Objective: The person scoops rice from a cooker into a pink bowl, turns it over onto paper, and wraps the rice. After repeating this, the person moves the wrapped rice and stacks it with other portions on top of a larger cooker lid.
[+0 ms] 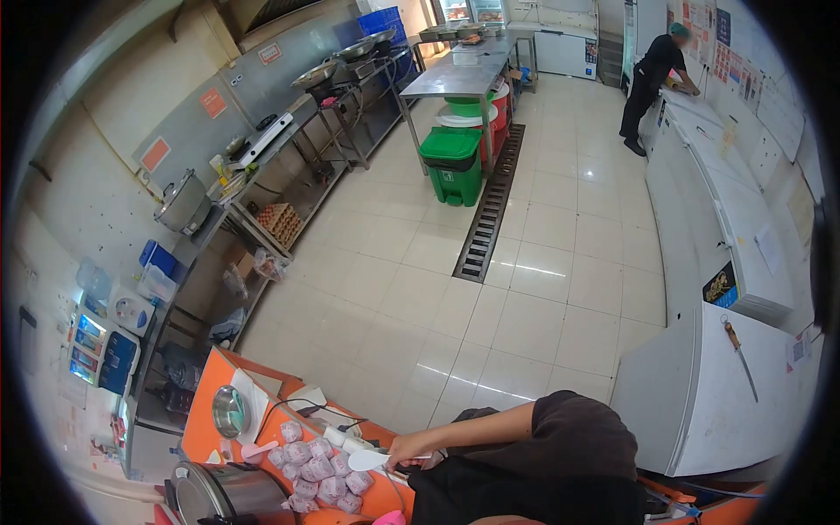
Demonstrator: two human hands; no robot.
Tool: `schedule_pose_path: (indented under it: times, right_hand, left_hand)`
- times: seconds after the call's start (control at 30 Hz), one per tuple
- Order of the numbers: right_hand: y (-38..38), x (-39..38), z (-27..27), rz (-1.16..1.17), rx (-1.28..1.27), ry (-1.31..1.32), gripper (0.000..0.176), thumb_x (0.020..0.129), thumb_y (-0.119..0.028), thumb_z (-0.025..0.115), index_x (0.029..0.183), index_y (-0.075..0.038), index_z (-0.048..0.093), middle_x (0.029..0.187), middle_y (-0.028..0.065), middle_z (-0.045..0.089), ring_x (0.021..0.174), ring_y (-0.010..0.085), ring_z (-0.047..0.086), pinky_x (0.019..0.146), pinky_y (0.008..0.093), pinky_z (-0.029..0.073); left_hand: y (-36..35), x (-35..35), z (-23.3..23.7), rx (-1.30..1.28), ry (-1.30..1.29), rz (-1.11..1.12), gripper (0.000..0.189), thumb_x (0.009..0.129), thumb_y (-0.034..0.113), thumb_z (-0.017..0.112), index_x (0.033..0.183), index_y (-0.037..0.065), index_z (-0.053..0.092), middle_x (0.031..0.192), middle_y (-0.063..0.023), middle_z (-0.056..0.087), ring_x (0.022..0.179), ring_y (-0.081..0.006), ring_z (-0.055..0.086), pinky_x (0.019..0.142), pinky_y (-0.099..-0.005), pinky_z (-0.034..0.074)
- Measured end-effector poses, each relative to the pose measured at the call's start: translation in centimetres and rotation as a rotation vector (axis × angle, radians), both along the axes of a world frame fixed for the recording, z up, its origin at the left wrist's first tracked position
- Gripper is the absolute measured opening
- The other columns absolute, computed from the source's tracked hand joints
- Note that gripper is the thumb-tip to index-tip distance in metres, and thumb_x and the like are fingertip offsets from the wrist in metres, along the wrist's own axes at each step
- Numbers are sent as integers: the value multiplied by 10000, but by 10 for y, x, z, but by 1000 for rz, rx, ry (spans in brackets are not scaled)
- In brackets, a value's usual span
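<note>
My right hand (409,449) is closed around the handle of a white rice paddle (368,459), its flat blade pointing left. Below and left of the blade, several round bundles wrapped in printed white paper (319,468) are heaped on an orange counter (203,418). A large lidded metal pot (232,494) stands beside the heap at the bottom left. Behind it are a pink scoop (257,451) and a steel bowl (229,411). Part of a pink object (389,518) shows at the bottom edge. My left hand is out of sight.
A white power strip (347,439) with cables lies along the counter. A green bin (452,166) stands by a steel table (459,72), near a floor drain grate (493,206). At the far right, a person (656,79) leans over white chest freezers (700,184).
</note>
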State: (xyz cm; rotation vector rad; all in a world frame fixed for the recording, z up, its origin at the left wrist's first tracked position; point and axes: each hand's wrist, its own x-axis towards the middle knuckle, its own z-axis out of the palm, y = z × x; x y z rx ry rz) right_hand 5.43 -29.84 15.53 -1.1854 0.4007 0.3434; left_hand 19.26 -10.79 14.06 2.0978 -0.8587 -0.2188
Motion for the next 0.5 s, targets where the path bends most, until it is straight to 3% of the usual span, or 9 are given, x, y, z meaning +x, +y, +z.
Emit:
schedule_pose_path:
  times: [0.5]
  right_hand:
    - [3,4,-5,12,1,4,190,839,-275,663,809,-93,707,518,-58,440,405,51,411,362,245,310]
  left_hand:
    - [4,-1,1,23,-22,-7,777,783,302,741,1385,-5,358,1346,-208,459,1222,-368,474,1048,-486,384]
